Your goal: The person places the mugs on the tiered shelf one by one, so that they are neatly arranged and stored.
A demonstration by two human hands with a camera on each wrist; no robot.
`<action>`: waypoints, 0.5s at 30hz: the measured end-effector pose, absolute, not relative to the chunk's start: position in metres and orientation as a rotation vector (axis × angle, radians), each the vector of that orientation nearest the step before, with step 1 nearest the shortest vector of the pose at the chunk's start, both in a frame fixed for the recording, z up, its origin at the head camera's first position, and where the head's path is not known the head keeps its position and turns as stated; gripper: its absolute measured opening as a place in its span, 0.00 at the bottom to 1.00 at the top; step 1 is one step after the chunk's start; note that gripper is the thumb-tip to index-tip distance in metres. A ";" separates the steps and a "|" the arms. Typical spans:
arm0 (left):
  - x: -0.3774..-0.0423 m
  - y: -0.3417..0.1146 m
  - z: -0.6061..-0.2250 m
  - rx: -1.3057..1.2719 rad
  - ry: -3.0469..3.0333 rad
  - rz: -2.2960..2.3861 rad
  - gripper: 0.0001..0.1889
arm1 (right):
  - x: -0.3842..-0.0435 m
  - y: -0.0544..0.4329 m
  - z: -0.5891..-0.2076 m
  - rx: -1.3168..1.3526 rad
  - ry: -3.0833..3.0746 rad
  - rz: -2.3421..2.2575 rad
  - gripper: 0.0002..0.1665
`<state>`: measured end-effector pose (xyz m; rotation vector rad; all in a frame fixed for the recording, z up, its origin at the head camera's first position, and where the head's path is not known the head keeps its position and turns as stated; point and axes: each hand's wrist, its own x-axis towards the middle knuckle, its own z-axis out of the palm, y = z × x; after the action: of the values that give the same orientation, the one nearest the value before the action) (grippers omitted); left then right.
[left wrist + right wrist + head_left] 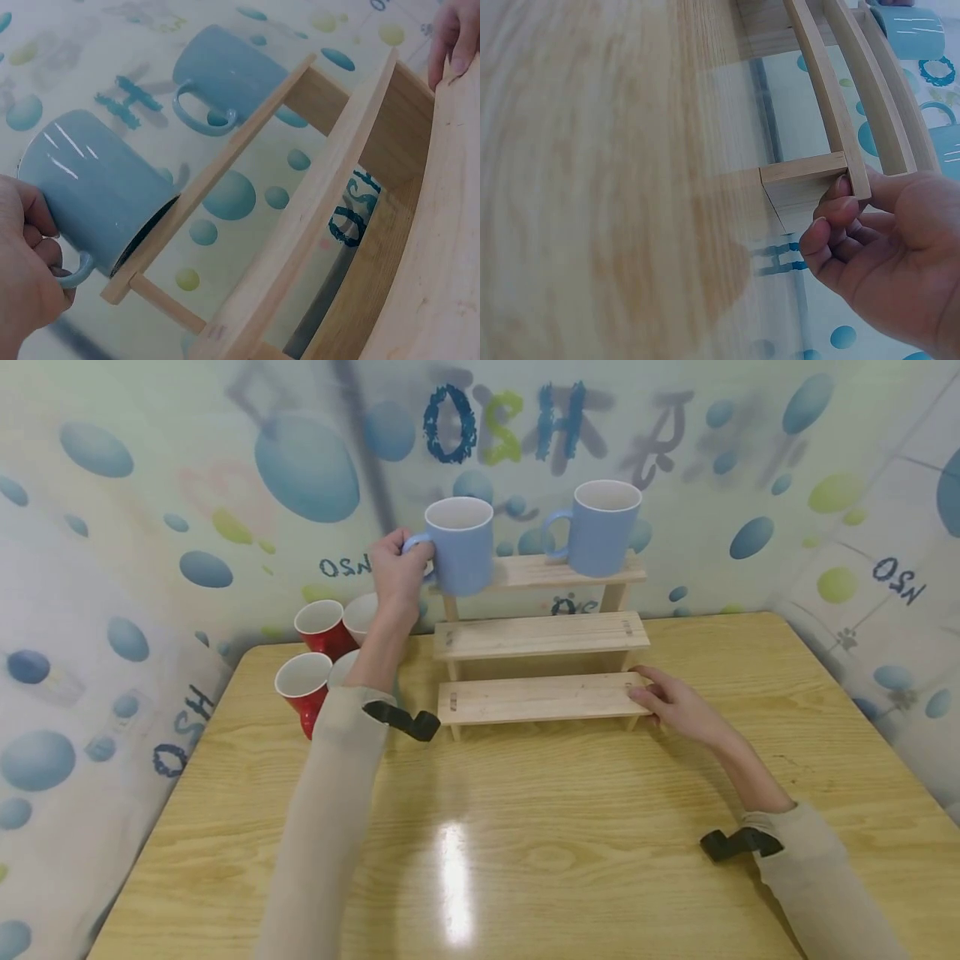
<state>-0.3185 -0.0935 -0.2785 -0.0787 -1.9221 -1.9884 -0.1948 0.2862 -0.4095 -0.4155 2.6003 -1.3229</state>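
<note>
My left hand (400,575) grips the handle of a light blue mug (463,550) at the left end of the top shelf of a wooden three-tier rack (540,700). In the left wrist view, that mug's base (133,238) meets or nearly meets the top board; exact contact is hard to tell. A second blue mug (606,531) stands upright on the right of the top shelf, handle to the left. My right hand (678,706) pinches the right end of the lowest board, thumb above and fingers curled beneath, as the right wrist view shows (889,244).
Red mugs with white insides (303,685) stand at the table's back left, beside paler cups (362,614) partly hidden by my left arm. The rack stands on a wood-grain table (555,843) near a patterned backdrop (300,468).
</note>
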 end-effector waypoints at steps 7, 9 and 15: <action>-0.332 -0.091 -0.283 -0.166 -1.957 -2.023 0.15 | -0.195 0.285 -0.408 -0.398 2.598 -1.314 0.37; -0.336 -0.090 -0.282 -0.197 -1.994 -2.028 0.14 | -0.194 0.285 -0.408 -0.393 2.595 -1.319 0.37; -0.346 -0.085 -0.279 -0.260 -2.088 -2.044 0.12 | -0.193 0.284 -0.406 -0.393 2.600 -1.318 0.37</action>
<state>-0.3463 -0.0848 -0.2790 -0.2600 -2.0883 -2.0438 -0.1926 0.2841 -0.4061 -0.3927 2.6001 -1.3185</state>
